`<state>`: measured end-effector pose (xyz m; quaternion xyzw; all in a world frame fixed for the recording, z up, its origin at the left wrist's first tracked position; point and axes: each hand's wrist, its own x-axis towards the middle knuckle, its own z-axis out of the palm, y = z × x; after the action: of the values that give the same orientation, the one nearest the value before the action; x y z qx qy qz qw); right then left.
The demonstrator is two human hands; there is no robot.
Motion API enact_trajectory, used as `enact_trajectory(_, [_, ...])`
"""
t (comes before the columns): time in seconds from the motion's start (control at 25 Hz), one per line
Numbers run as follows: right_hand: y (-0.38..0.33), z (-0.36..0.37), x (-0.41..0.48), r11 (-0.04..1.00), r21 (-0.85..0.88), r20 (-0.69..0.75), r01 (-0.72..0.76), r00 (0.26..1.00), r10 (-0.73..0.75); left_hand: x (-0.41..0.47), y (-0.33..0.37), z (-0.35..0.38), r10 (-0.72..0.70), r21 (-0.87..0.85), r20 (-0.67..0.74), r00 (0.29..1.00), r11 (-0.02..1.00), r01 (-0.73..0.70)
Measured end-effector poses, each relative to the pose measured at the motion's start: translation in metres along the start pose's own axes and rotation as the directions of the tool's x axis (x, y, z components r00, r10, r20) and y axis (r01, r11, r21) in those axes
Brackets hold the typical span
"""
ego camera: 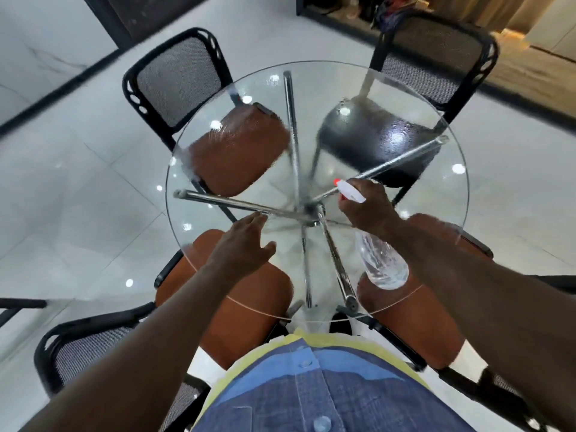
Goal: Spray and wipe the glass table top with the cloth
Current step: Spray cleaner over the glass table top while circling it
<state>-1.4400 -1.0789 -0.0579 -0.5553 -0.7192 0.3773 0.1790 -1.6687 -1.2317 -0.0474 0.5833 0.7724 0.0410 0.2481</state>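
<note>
The round glass table top [436, 194] fills the middle of the view, with chrome legs [293, 132] showing through it. Wet spray film lies on its far half. My right hand [364, 210] grips a clear spray bottle [385, 263] by its white trigger head with a red nozzle, held over the centre-right of the glass and pointing left and away. My left hand [243, 244] hovers palm down over the near-left part of the glass, fingers spread, holding nothing. No cloth is in view.
Chairs ring the table: a brown-seated mesh-back chair [174, 82] at far left, a black one [436, 67] at far right, brown seats [249, 307] under the near edge. White tiled floor [78, 188] lies all around. My blue shirt [311, 394] touches the near rim.
</note>
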Motion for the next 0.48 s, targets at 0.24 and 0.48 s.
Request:
enact_trajectory(0.24, [0.039, -0.054, 0.005, 0.986, 0.097, -0.090, -0.136, 0.985, 0.144, 0.009, 0.037, 0.003, 0.016, 0.020, 0.014, 1.000, 1.000, -0.017])
enact_trajectory(0.48, [0.097, -0.083, -0.016, 0.970, 0.083, -0.131, -0.228, 0.963, 0.237, 0.011, 0.075, 0.022, 0.035, 0.028, 0.024, 0.999, 0.999, -0.036])
